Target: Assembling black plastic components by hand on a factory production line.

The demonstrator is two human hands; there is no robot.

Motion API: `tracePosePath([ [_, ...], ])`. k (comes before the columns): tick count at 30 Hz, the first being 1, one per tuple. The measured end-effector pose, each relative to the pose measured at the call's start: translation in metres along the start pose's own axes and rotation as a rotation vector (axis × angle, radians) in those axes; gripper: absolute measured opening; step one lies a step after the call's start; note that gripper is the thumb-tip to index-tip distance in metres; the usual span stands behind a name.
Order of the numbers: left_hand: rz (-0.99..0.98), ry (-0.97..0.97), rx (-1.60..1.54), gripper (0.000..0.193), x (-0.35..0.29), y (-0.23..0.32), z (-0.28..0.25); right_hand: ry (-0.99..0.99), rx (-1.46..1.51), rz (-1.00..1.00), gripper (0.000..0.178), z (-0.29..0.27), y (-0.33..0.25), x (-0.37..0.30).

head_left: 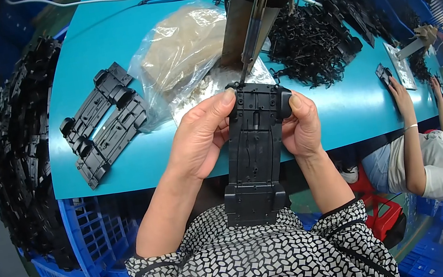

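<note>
Between my two hands is a black plastic toy car chassis (257, 144), its far end under the thin tip of a machine's metal rod (255, 34). My left hand (203, 132) is closed on the chassis's far left corner, thumb on top. On the opposite edge my right hand (301, 123) grips it by the wheel arch, thumb up and fingers underneath. The chassis's near end reaches back over my lap. Whether the rod's tip touches the plastic, I cannot tell.
Two more black chassis (106, 122) lie on the turquoise table (102, 41) at left, beside a clear plastic bag (183, 46). Small black parts (308, 46) are heaped at right. Black pieces (26, 152) pile above blue crates (99, 227). A co-worker (428, 161) sits at right.
</note>
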State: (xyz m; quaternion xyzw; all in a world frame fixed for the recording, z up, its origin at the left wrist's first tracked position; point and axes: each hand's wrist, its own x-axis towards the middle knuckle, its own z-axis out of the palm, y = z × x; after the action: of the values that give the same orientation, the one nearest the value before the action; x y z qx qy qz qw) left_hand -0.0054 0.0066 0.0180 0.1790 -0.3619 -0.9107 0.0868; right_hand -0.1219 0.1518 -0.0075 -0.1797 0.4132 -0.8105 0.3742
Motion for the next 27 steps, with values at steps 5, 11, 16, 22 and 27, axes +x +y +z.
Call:
tracePosePath([
  [5,-0.005,0.001,0.003,0.030,0.000,0.001,0.001,-0.027,0.039,-0.011,0.037,0.001,-0.001,0.000],
  [11,-0.005,0.009,0.003,0.030,0.001,0.001,0.001,-0.014,0.012,-0.004,0.037,-0.002,0.000,0.001],
  [16,-0.007,0.002,0.017,0.030,0.001,0.003,0.002,0.006,-0.017,0.013,0.037,0.001,0.000,0.000],
  [22,-0.023,0.022,-0.006,0.031,-0.001,0.003,-0.004,-0.036,-0.032,0.081,0.034,-0.001,-0.002,0.002],
  [27,-0.002,0.032,-0.008,0.030,-0.001,0.001,-0.018,-0.120,-0.073,0.151,0.028,0.012,-0.006,0.006],
])
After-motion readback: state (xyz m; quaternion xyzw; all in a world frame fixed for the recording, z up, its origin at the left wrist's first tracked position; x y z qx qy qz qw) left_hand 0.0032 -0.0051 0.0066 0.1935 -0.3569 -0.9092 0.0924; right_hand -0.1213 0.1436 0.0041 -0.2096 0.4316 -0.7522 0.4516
